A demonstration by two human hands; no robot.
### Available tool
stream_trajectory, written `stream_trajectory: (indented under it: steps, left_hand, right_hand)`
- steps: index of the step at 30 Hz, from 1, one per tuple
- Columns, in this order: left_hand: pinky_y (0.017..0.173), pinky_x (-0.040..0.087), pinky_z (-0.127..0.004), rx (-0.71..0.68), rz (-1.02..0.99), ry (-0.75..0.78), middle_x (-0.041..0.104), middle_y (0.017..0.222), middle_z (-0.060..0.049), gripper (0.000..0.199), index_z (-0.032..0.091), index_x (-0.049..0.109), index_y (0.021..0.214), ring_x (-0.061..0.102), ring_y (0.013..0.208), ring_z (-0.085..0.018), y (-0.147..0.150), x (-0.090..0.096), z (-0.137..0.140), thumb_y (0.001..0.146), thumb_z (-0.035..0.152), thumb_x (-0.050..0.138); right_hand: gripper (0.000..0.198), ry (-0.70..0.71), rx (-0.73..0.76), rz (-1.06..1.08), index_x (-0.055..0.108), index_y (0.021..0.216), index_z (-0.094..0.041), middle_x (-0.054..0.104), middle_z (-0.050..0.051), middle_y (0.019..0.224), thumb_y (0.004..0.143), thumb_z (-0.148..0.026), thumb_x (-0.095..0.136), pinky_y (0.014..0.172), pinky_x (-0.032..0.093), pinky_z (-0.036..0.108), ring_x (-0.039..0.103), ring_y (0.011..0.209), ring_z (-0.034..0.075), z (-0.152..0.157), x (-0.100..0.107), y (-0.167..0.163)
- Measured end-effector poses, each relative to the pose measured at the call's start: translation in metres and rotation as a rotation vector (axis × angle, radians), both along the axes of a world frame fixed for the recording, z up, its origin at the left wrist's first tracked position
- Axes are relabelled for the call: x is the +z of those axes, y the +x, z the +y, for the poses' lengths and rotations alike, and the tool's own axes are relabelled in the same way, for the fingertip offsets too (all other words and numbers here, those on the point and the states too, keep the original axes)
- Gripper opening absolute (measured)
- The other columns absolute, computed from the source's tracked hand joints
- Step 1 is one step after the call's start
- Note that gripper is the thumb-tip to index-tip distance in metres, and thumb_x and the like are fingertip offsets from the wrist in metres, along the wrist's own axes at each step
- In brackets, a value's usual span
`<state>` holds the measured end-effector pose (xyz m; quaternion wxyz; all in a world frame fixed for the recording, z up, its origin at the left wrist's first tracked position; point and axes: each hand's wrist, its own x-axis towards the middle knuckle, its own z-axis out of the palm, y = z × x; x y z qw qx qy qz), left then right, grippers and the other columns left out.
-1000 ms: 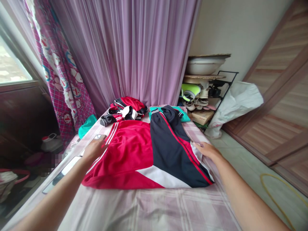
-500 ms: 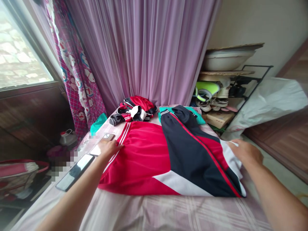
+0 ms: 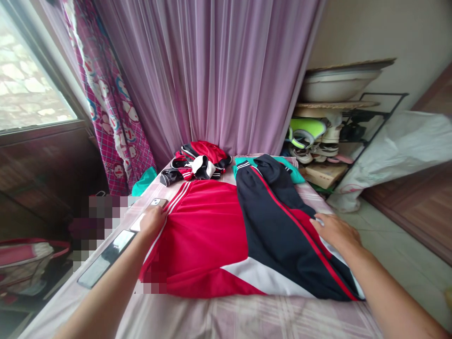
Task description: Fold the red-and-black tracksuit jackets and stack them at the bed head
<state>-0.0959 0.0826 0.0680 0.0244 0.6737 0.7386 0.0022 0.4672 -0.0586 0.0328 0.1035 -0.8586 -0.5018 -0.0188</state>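
Just outside the left hand (image 3: 152, 220) lie two flat dark-screened phones (image 3: 106, 256) on the pink checked bedsheet (image 3: 247, 320). That hand rests flat, fingers loosely spread, on the left edge of the red, navy and white tracksuit jacket (image 3: 226, 235) (spread between both hands). The right hand (image 3: 334, 231) presses open-palmed on its right side, gripping nothing.

Glossy smooth red cloth jacket (image 3: 208, 235); beside it, glass-faced shiny phone (image 3: 106, 256); behind it, sheer purple curtain (image 3: 212, 70).

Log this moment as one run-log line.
left hand: flat on jacket left edge | right hand: flat on right edge | surface: bed
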Motion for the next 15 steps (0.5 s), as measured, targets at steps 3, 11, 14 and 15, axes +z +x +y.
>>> stream_trajectory:
  steps: [3,11,14,15]
  left_hand:
    - [0.079,0.048,-0.034,0.012,-0.026,0.026,0.068,0.117,-0.016,0.042,0.019,0.061,0.111,0.065,0.106,-0.028,0.003,-0.008,-0.001,0.096,0.043,0.031]
    - [0.102,0.044,-0.043,-0.144,-0.054,0.261,0.051,0.145,-0.02,0.053,0.012,0.046,0.141,0.056,0.125,-0.031,0.027,-0.024,-0.005,0.099,0.037,0.027]
    - [0.114,0.034,-0.042,-0.313,-0.038,0.243,0.047,0.151,-0.012,0.051,0.017,0.05,0.142,0.041,0.141,-0.028,0.033,-0.045,-0.003,0.098,0.038,0.033]
    - [0.116,0.032,-0.044,-0.333,-0.045,0.199,0.047,0.152,-0.011,0.052,0.018,0.049,0.143,0.038,0.143,-0.027,0.034,-0.051,-0.001,0.098,0.038,0.034]
  right_hand:
    - [0.039,-0.054,0.002,-0.041,0.074,0.11,-0.023,0.072,0.015,0.115,0.085,-0.044,0.051,0.08,0.052,0.043,0.068,0.099,0.033,0.004,0.006,-0.004]
    - [0.031,0.013,0.159,0.03,0.075,0.106,-0.026,0.076,0.006,0.109,0.087,-0.036,0.053,0.083,0.05,0.031,0.068,0.101,0.024,0.069,0.042,-0.043]
    - [0.032,0.05,0.139,0.297,0.073,0.112,-0.022,0.073,0.007,0.118,0.087,-0.032,0.055,0.086,0.05,0.028,0.068,0.103,0.023,0.108,0.052,-0.068]
    - [0.033,0.062,0.13,0.37,0.072,0.115,-0.021,0.071,0.008,0.121,0.088,-0.031,0.056,0.085,0.05,0.027,0.07,0.099,0.022,0.122,0.053,-0.075]
